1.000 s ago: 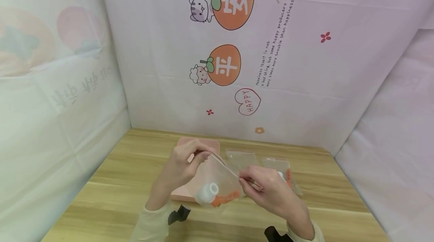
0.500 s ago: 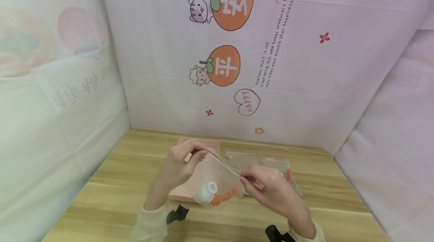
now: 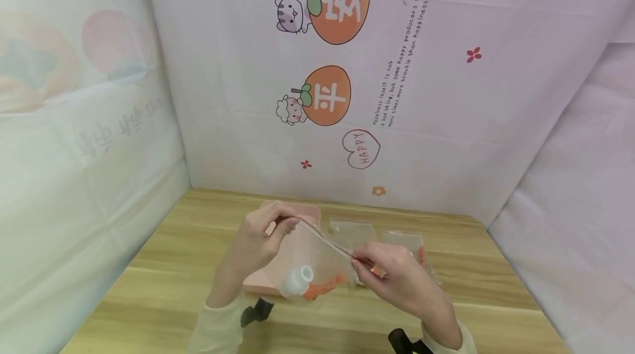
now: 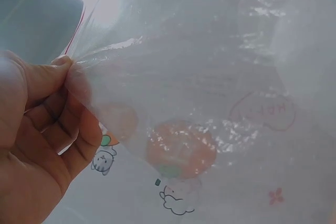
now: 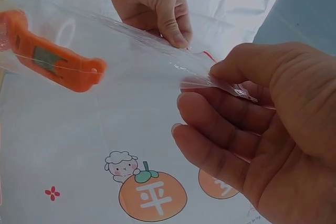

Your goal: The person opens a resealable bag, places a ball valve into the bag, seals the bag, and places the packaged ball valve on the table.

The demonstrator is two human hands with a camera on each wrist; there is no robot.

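Note:
A clear zip bag (image 3: 324, 260) with a red line along its top hangs stretched between both hands in the head view. My left hand (image 3: 259, 238) pinches one top corner between thumb and forefinger; my right hand (image 3: 397, 272) pinches the other end, lower down. In the bag lie a white bottle-shaped piece with a round mouth (image 3: 297, 279) and an orange plastic part (image 3: 324, 287). The right wrist view shows this orange part (image 5: 58, 59) with a greyish inset. Through the film, the left wrist view shows the printed cloth behind. Whether the zip is parted I cannot tell.
Behind the held bag a pink tray (image 3: 310, 212) lies on the wooden table (image 3: 163, 266). Two more clear bags sit to its right: one bag (image 3: 353, 228) partly hidden, another bag (image 3: 404, 239) with orange pieces. A printed cloth (image 3: 248, 67) walls the back.
My left hand has drifted slightly left, and the bag with its contents has shifted left with it. The right hand has barely moved; both grips stay the same.

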